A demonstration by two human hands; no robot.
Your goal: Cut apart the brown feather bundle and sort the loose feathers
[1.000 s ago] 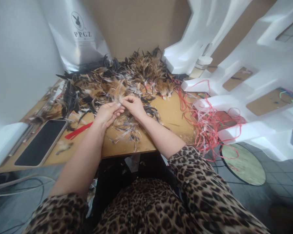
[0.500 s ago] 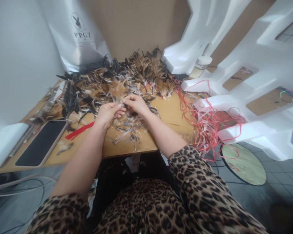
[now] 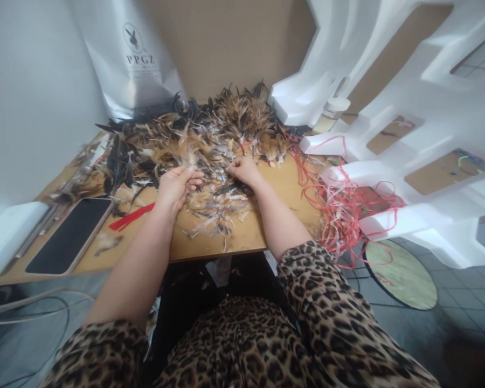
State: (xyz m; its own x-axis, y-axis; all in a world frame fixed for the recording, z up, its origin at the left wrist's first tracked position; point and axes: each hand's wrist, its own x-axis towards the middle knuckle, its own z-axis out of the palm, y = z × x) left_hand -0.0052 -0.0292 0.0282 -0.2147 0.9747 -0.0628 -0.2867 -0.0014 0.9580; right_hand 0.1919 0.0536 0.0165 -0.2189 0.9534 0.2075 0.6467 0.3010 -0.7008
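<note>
My left hand [image 3: 175, 186] is closed in a pinch, thumb against fingers, on a small bunch of brown feathers [image 3: 189, 151] with pale fluffy lower ends. To its right, my right hand [image 3: 244, 171] is pinched closed just over the loose feathers; whatever lies between its fingertips is too small to make out. A heap of brown and black feathers [image 3: 145, 145] spreads behind both hands. Feather scraps [image 3: 216, 211] lie on the yellow-brown table [image 3: 283, 188] between my wrists. Red strips [image 3: 131, 216] rest beside my left wrist.
A phone [image 3: 69, 235] and a white box [image 3: 12, 237] are on the left. Behind the feathers stands a silvery bag [image 3: 141, 81]. White foam pieces [image 3: 392, 215], a lidded jar [image 3: 334, 109] and tangled pink-red ribbon [image 3: 343, 210] crowd the right side. A round stool [image 3: 402, 275] is below.
My right hand has moved right, away from my left hand, where the two had met at the feathers. My left hand stays in nearly the same place, still pinching the bunch.
</note>
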